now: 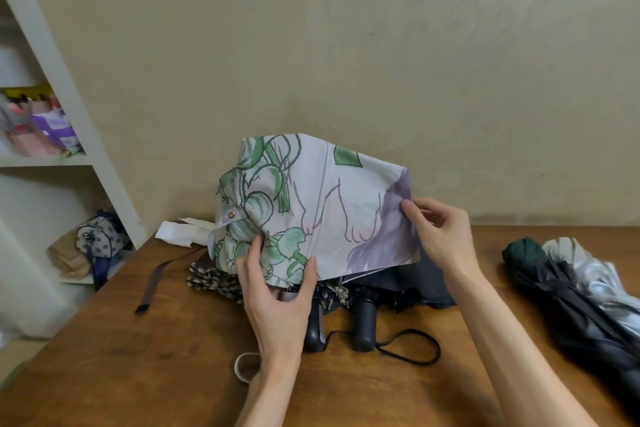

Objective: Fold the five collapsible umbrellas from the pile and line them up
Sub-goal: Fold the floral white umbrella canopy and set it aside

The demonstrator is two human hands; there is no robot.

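Item: floral umbrella (322, 204), canopy loose, held over the pile (363, 305) of dark umbrellas mid-table (138, 357). My left hand (277, 298) grips its lower folds; my right hand (440, 232) pinches its purple edge. Dark-and-silver umbrella (571, 295) lies well right.

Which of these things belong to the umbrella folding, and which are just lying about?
Part of the job: floral umbrella, gripped by the left hand and pinched by the right hand; dark umbrellas piled beneath it; patterned umbrella at the pile's left; green and silver umbrella lying at the right.
Just lying about: crumpled white paper behind the pile; spotted bag on the shelf.
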